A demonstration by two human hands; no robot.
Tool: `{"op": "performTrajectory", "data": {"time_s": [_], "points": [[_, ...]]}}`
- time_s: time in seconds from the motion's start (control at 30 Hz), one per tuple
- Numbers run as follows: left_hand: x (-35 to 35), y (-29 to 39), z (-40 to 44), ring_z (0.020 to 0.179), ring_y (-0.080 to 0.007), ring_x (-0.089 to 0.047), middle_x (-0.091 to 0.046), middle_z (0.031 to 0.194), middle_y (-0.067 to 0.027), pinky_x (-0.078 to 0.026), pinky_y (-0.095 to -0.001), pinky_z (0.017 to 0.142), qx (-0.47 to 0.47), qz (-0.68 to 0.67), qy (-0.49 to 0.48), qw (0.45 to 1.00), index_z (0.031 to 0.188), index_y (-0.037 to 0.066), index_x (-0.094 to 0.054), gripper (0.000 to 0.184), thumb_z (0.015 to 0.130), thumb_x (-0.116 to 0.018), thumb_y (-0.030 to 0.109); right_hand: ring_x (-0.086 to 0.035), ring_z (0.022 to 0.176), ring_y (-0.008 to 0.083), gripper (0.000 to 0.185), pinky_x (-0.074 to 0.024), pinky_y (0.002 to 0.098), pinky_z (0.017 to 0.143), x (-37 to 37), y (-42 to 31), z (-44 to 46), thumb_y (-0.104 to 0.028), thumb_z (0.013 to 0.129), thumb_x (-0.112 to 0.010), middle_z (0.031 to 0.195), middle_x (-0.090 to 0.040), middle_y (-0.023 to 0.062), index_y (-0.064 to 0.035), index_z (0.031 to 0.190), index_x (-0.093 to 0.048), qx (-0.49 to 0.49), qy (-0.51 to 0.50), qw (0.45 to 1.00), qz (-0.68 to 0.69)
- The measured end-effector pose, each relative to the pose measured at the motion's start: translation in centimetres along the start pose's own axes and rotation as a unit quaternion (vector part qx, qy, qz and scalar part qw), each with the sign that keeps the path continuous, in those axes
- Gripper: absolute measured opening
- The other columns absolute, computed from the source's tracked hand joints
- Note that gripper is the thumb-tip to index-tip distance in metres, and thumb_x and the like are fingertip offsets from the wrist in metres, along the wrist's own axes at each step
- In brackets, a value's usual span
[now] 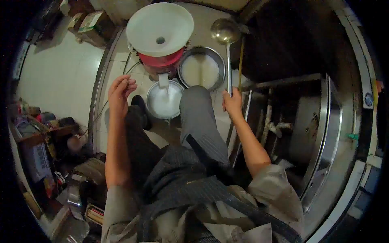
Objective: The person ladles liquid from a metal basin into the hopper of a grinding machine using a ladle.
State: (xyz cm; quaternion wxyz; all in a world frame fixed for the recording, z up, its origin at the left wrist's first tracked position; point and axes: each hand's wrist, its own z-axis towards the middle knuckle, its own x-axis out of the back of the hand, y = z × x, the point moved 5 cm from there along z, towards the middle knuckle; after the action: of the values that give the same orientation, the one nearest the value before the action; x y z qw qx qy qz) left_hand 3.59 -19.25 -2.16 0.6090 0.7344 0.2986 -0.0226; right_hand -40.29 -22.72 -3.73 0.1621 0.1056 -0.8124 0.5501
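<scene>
My right hand (232, 103) is wrapped round the handle of a long metal ladle (225, 32), its bowl raised beside a metal pot. In that pot (223, 75) sits pale, cloudy liquid with whitish grains (198, 69). My left hand (120, 88) hovers left of the machine, fingers loosely bent, with nothing visible in it. Between the hands stands a grinder-like machine with a red body (160, 61) and a wide white funnel (162, 24) on top. From its spout (163, 79), white stuff drops into a metal basin (149, 103) holding white, frothy contents.
A thin cable (106, 101) runs from the machine past my left hand. On the right is a metal-framed stand (324, 121) with pipes under it. Cardboard boxes (95, 28) lie at the upper left. Cluttered shelving (60, 131) stands on the left. My knee (197, 99) is close to both vessels.
</scene>
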Motion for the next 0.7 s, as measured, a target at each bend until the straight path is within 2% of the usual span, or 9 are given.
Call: {"op": "performTrajectory", "data": {"time_s": [0.03,0.07,0.17,0.23,0.4,0.47,0.5,0.57,0.7], "points": [[0.1,0.4,-0.6,0.091,-0.0191,-0.062,-0.062,0.104,-0.0133,-0.051,-0.0304,0.083,0.011,-0.013,-0.058,0.998,0.121,-0.002,-0.057,0.031,0.095,-0.056,0.016,-0.061,0.056,0.0214,0.018,-0.0488,0.0368,0.049,0.0,3.4,2.2,-0.018,0.088,-0.062,0.069,-0.06,0.0101,-0.0025,0.093,-0.055,-0.024,0.023,0.998,-0.049],[0.4,0.3,-1.2,0.091,-0.0191,-0.062,-0.062,0.104,-0.0133,-0.051,-0.0304,0.083,0.019,-0.003,-0.065,0.998,0.121,-0.002,-0.057,0.031,0.095,-0.056,0.016,-0.061,0.056,0.0214,0.018,-0.0488,0.0368,0.049,-0.5,6.7,4.3,-0.018,0.088,-0.062,0.069,-0.06,0.0101,-0.0025,0.093,-0.055,-0.035,0.028,0.998,-0.041],[0.3,-0.2,-2.0,0.098,-0.0229,-0.06,-0.062,0.111,-0.0133,-0.048,-0.0353,0.087,0.059,-0.138,-0.144,0.978,0.125,-0.003,-0.054,0.034,0.097,-0.051,0.017,-0.069,0.082,0.0336,0.025,-0.0541,0.0452,0.069,-1.1,13.0,7.8,-0.024,0.085,-0.065,0.087,-0.069,0.0192,-0.0018,0.096,-0.06,-0.033,0.082,0.963,-0.256],[0.0,0.2,-2.3,0.103,-0.0242,-0.056,-0.06,0.114,-0.013,-0.043,-0.0404,0.096,0.079,-0.24,-0.183,0.95,0.13,-0.002,-0.051,0.041,0.097,-0.05,0.021,-0.065,0.101,0.0401,0.034,-0.0514,0.0495,0.085,-1.9,16.1,8.3,-0.027,0.084,-0.065,0.105,-0.067,0.0241,-0.0013,0.106,-0.062,-0.143,0.054,0.934,-0.324],[0.0,-0.2,-1.2,0.102,-0.0248,-0.056,-0.06,0.115,-0.0143,-0.043,-0.0421,0.096,0.067,-0.267,-0.132,0.952,0.133,-0.001,-0.05,0.045,0.096,-0.051,0.024,-0.064,0.103,0.0413,0.039,-0.0511,0.0496,0.086,-4.5,21.5,9.2,-0.026,0.082,-0.065,0.11,-0.066,0.0248,0.0009,0.109,-0.061,-0.198,0.052,0.927,-0.314],[-0.1,-0.4,-0.7,0.103,-0.025,-0.056,-0.06,0.116,-0.0148,-0.042,-0.0423,0.097,0.067,-0.271,-0.137,0.95,0.134,-0.001,-0.049,0.046,0.096,-0.052,0.025,-0.067,0.082,0.0382,0.028,-0.0524,0.0445,0.071,-5.6,23.5,9.9,-0.02,0.084,-0.061,0.092,-0.069,0.0235,0.0053,0.095,-0.061,-0.137,0.054,0.944,-0.296],[-0.2,-0.3,-0.6,0.105,-0.0256,-0.056,-0.059,0.117,-0.015,-0.042,-0.0424,0.097,0.071,-0.277,-0.15,0.946,0.134,-0.001,-0.048,0.047,0.095,-0.052,0.025,-0.067,0.082,0.0382,0.028,-0.0524,0.0445,0.071,-5.8,24.0,9.9,-0.02,0.084,-0.061,0.092,-0.069,0.0235,0.0053,0.095,-0.061,-0.139,0.054,0.944,-0.295],[-0.5,-0.3,-0.3,0.106,-0.0261,-0.056,-0.059,0.118,-0.0151,-0.042,-0.0426,0.098,0.072,-0.283,-0.164,0.942,0.135,-0.001,-0.047,0.047,0.095,-0.052,0.024,-0.061,0.059,0.0251,0.024,-0.0485,0.0363,0.054,-7.2,24.2,8.9,-0.021,0.086,-0.063,0.074,-0.064,0.0126,0.0023,0.09,-0.06,-0.252,-0.044,0.965,-0.047],[-0.7,-0.4,-0.1,0.103,-0.0259,-0.055,-0.058,0.117,-0.0147,-0.042,-0.0427,0.097,0.07,-0.277,-0.144,0.947,0.135,-0.001,-0.046,0.048,0.094,-0.052,0.023,-0.05,0.045,0.0121,0.012,-0.0387,0.0301,0.038,-8.2,22.2,7.2,-0.017,0.087,-0.059,0.063,-0.058,0.0018,-0.0062,0.083,-0.061,-0.318,-0.082,0.932,0.157]]}}
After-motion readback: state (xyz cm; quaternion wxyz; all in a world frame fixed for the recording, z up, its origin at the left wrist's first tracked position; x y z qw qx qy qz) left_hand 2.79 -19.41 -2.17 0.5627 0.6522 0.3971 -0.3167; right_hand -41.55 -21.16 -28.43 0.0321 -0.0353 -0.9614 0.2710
